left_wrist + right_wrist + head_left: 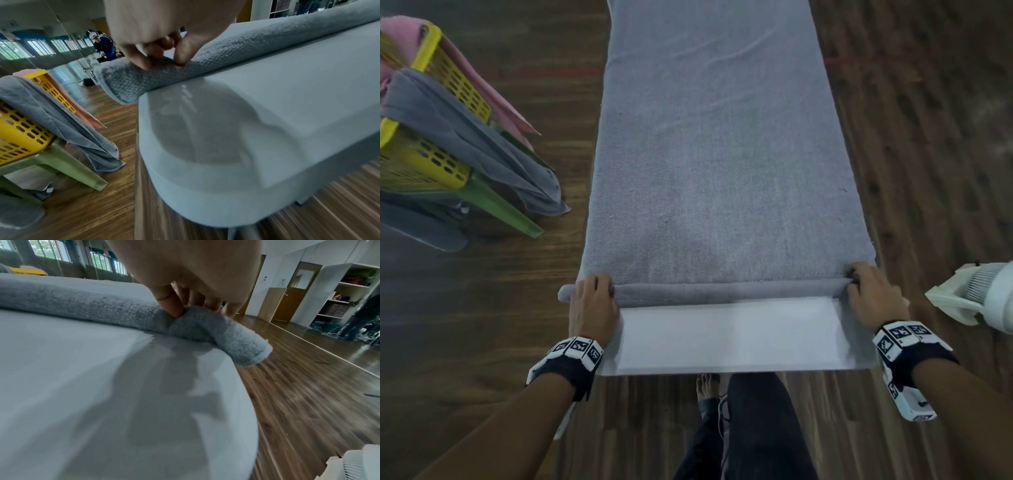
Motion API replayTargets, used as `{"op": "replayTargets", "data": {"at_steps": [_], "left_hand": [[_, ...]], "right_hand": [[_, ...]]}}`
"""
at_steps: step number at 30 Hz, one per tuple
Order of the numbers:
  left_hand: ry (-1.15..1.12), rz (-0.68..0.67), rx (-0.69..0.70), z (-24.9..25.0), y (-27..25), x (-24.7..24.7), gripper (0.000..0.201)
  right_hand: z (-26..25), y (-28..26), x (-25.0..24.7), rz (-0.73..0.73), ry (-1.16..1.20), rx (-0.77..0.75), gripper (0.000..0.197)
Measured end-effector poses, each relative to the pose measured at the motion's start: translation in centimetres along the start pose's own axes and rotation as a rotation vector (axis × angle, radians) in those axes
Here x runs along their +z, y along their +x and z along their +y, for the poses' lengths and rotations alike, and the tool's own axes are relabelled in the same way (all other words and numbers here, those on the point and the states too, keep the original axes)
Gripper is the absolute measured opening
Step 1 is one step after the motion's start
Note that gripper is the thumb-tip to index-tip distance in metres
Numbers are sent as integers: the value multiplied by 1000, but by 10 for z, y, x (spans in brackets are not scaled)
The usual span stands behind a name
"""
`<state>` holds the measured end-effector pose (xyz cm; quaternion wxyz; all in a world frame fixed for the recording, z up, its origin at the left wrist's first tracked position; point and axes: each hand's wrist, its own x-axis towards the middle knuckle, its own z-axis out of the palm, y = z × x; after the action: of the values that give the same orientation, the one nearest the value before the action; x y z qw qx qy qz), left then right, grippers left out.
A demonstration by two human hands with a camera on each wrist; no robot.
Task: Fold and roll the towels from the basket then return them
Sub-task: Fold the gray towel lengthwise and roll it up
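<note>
Left grip: left hand [592, 301] curled over the near left end of the grey towel [722, 171], fingers [141, 60] and thumb pinching the rolled edge.
Right grip: right hand [873, 294] curled over the near right end of the same roll, thumb [170, 305] dug into the cloth, fingers round it.
Roll: thin, only the nearest strip of towel wound up; both ends overhang the surface [729, 339] slightly.
Grey towel, remainder: lies flat along the white surface, stretching away from the person, a few faint creases far off.
Basket [431, 150]: yellow, perforated, on a green stool [500, 205] to the left, well apart from the surface.
Basket contents: a second grey towel [465, 137] and a pink towel [400, 34], both draped over the rim.
Floor [928, 171]: dark wood planks.
Fan [979, 298]: white, at the right edge, near the right hand.
</note>
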<state>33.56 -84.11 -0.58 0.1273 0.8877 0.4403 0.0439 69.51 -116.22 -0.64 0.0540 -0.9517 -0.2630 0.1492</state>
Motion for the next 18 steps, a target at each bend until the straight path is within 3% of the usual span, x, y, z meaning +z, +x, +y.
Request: {"op": "replayTargets", "data": {"at_steps": [4, 8, 15, 18], "left_hand": [[42, -44, 45, -1, -5, 1, 30], [29, -45, 52, -8, -4, 2, 36], [-69, -51, 87, -11, 11, -4, 15], [6, -95, 121, -10, 21, -9, 19]], "right_hand": [[1, -2, 1, 167, -64, -81, 19], [4, -12, 11, 97, 56, -142, 27], [8, -8, 9, 102, 65, -155, 31], [9, 0, 4, 119, -66, -156, 28]]}}
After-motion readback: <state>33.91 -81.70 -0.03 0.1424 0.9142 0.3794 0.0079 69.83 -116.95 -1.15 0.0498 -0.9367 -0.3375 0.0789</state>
